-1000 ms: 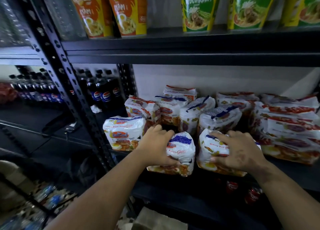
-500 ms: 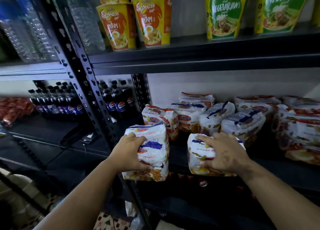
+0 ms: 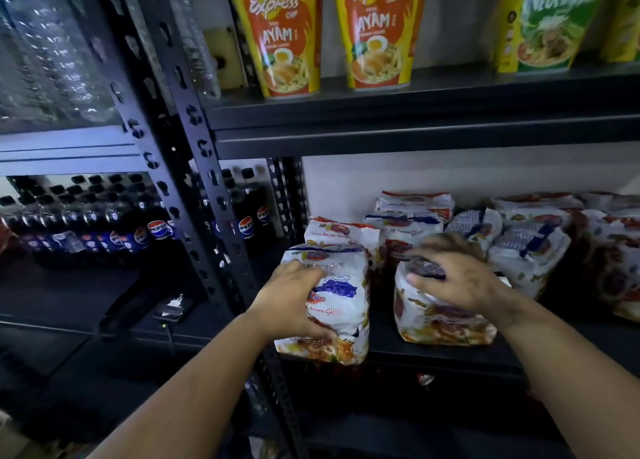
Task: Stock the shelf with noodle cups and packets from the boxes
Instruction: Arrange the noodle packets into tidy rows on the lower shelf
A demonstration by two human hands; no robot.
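Left hand [image 3: 289,303] grasping a noodle packet [image 3: 332,306] at the shelf's [image 3: 433,353] front left edge, right hand [image 3: 457,278] gripping a second packet [image 3: 436,316] on the shelf just beside it, more packets [image 3: 412,216] behind.

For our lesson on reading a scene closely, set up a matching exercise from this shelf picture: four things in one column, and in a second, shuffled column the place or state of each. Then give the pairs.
Things
1. Ayam noodle cups
2. Pepsi bottles
3. left noodle multipack
4. right noodle multipack

Places or states
A. under the right hand, on the lower shelf
B. standing on the upper shelf
C. gripped by the left hand at the shelf's front edge
D. in rows in the neighbouring rack to the left

Pairs: 1-B, 2-D, 3-C, 4-A
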